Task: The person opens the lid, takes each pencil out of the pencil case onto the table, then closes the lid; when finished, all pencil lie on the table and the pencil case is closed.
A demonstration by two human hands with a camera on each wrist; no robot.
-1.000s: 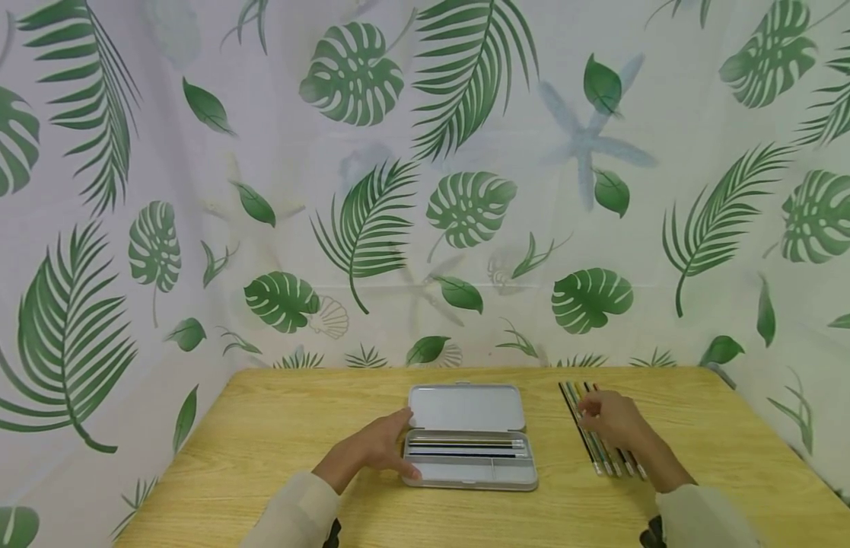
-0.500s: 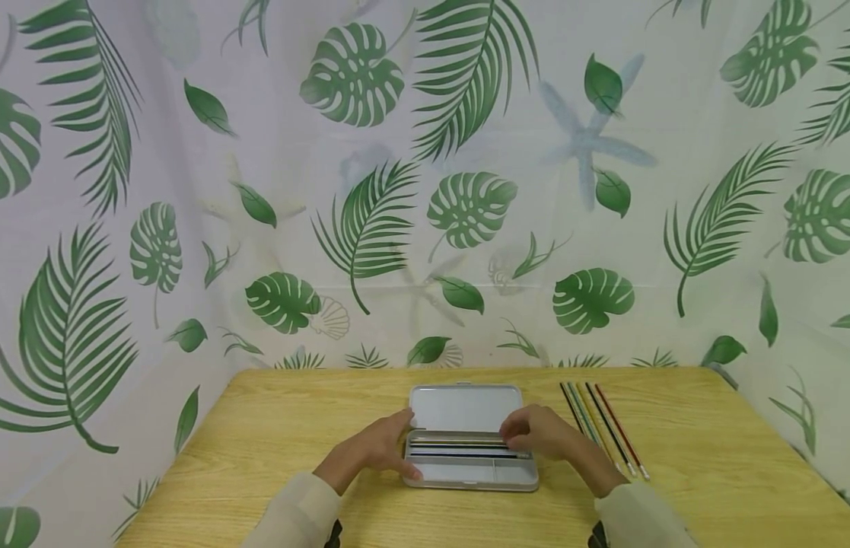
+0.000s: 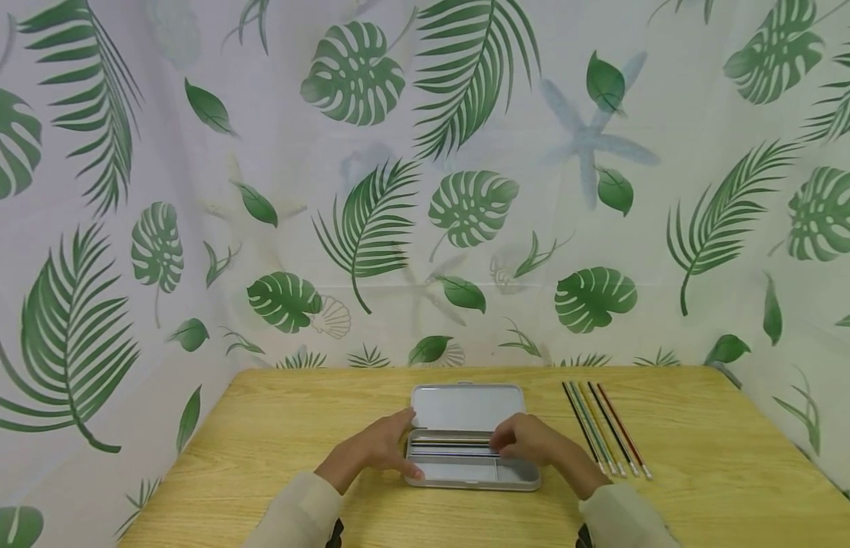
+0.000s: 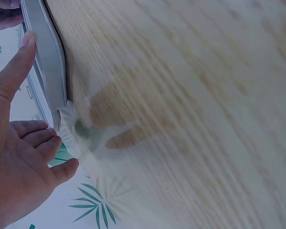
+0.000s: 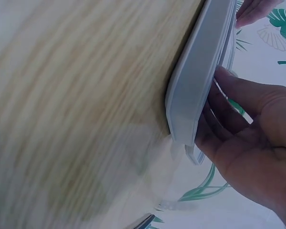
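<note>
An open pencil case [image 3: 448,483] lies at the middle of the table, with several pencils [image 3: 452,440] lengthwise in its back compartment. My left hand [image 3: 377,445] spans the case's left end, thumb at the front corner and fingers by the hinge. In the left wrist view its thumb [image 4: 19,67] reaches the rim and its other fingers extend loosely. My right hand [image 3: 530,441] reaches over the right end, bent fingertips down at the pencils. The right wrist view shows its thumb [image 5: 238,90] at the rim; the fingertips go inside, hidden, and I cannot tell whether they pinch a pencil.
Several more pencils [image 3: 606,426] lie side by side on the wooden table [image 3: 301,411], right of the case, eraser ends toward me. The raised lid [image 3: 469,405] leans back behind the case. A leaf-printed cloth [image 3: 390,228] hangs behind and around the table.
My right hand has moved left from the loose pencils to the case, then a little further left over the pencils inside. The left hand keeps its place at the case's left end.
</note>
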